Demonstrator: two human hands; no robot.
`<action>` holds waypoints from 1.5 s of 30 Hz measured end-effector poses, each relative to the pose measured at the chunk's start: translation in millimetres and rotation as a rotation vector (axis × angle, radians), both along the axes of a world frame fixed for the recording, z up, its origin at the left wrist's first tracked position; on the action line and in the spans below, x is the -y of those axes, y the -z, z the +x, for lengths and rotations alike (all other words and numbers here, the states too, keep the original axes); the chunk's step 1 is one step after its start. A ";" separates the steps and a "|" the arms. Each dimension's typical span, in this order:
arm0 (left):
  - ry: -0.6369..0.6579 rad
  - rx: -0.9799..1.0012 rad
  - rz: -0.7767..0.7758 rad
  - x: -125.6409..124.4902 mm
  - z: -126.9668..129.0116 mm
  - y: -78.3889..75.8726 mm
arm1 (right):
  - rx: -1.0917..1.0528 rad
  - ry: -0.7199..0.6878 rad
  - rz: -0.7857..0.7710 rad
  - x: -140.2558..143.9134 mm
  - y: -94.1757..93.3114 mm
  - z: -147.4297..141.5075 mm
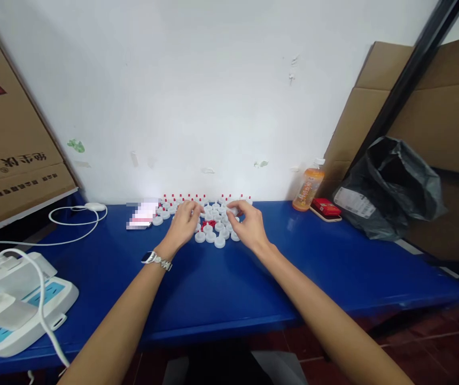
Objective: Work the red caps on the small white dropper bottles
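Observation:
My right hand (pixel 249 223) pinches a white plastic cap (pixel 232 210) between thumb and fingers, over the right side of a cluster of caps. My left hand (pixel 184 222), with a watch (pixel 148 257) on the wrist, hovers at the cluster's left side. Its fingers are curled towards the thumb; what they hold, if anything, is too small to make out. Between the hands lie several loose white caps (pixel 219 242) and a small pile of red tips (pixel 207 224). Along the wall stand several white caps with red tips (pixel 189 197), partly hidden by my hands.
A blue table (pixel 221 289) runs along the white wall. On the left are a phone (pixel 143 215), a white cable and a power strip (pixel 48 305). At right stand an orange drink bottle (pixel 308 188), a red box (pixel 326 207) on a phone-like slab, and a dark plastic bag (pixel 389 187).

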State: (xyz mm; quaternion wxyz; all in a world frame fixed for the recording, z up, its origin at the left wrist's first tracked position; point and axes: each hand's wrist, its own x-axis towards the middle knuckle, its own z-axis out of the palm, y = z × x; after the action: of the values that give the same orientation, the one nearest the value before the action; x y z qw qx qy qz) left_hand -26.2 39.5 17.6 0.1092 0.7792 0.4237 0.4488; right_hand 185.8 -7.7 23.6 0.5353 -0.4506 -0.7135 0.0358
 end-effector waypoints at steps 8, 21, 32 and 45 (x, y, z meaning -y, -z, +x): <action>-0.043 -0.343 0.013 -3.1 4.8 7.0 | 0.067 -0.079 -0.147 15.3 2.0 15.8; 0.278 -0.367 -0.086 29.1 11.3 -2.9 | 0.369 -0.158 -0.365 20.3 8.7 11.2; 0.281 -0.384 -0.114 22.1 6.4 0.7 | 0.503 -0.076 -0.265 18.1 8.6 4.3; 0.239 -0.201 0.005 20.9 25.3 -8.2 | 0.172 0.244 -0.464 -79.5 6.5 24.2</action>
State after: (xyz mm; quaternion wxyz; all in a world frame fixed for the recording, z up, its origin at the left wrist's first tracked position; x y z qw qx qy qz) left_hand -0.9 18.6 25.8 0.1169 0.8652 0.3358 0.3535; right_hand 210.0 71.7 17.1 0.3555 -0.6454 -0.6693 0.0952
